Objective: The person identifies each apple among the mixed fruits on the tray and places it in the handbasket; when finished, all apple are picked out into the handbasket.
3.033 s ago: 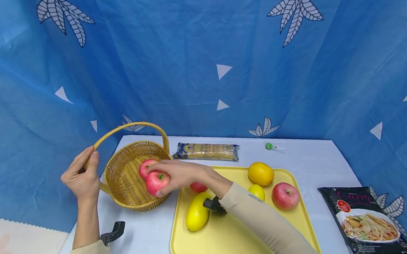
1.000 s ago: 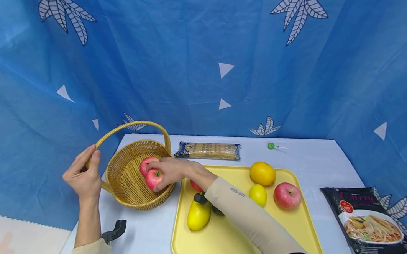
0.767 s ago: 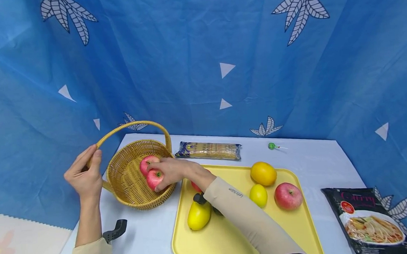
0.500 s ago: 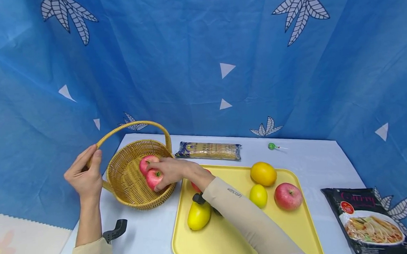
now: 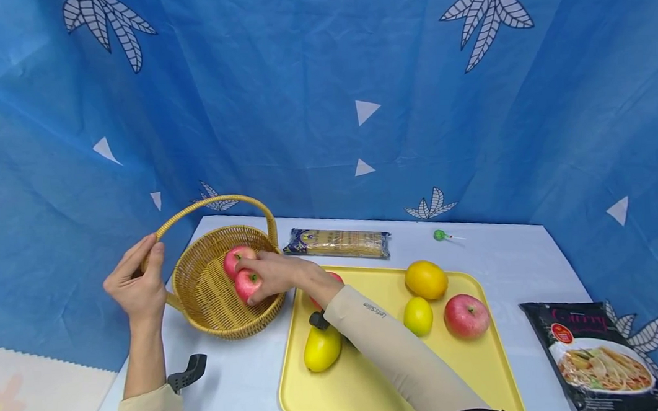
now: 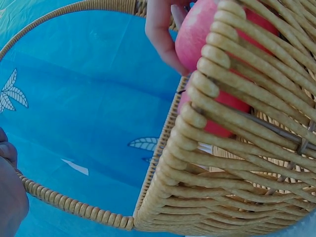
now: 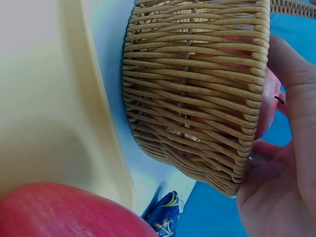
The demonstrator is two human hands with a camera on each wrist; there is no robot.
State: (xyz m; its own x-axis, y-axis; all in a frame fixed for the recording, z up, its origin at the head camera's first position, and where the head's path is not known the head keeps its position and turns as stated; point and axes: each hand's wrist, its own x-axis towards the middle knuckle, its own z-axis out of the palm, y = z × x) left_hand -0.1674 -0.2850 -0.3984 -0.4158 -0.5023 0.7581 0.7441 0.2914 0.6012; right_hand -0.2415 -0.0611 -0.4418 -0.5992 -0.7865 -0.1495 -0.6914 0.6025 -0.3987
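Note:
My left hand (image 5: pixel 137 277) pinches the arched handle (image 5: pixel 211 202) of a wicker basket (image 5: pixel 201 321) at the table's left. Inside the basket, my right hand (image 5: pixel 279 273) grips a red apple (image 5: pixel 247 287), its thumb on the near side and fingers on the far side. A second red apple (image 5: pixel 235 259) sits right behind that one. In the right wrist view, the gripped apple (image 7: pixel 269 106) shows just above the rim. Seen from the left wrist, both apples stand behind the woven wall (image 6: pixel 222 163).
A yellow tray (image 5: pixel 384 407) holds an orange-yellow fruit (image 5: pixel 425 280), a lemon (image 5: pixel 418 317), a large red apple (image 5: pixel 466 316), a yellow mango-like fruit (image 5: pixel 322 350) and a partly hidden red fruit (image 5: pixel 334 276). Behind lie a noodle pack (image 5: pixel 339 243) and lollipop (image 5: pixel 440 235); at right, a curry packet (image 5: pixel 599 356).
Since three seconds ago, the right hand has lowered the apple a little and shifted it slightly left, deeper into the basket. The left hand keeps its hold on the handle.

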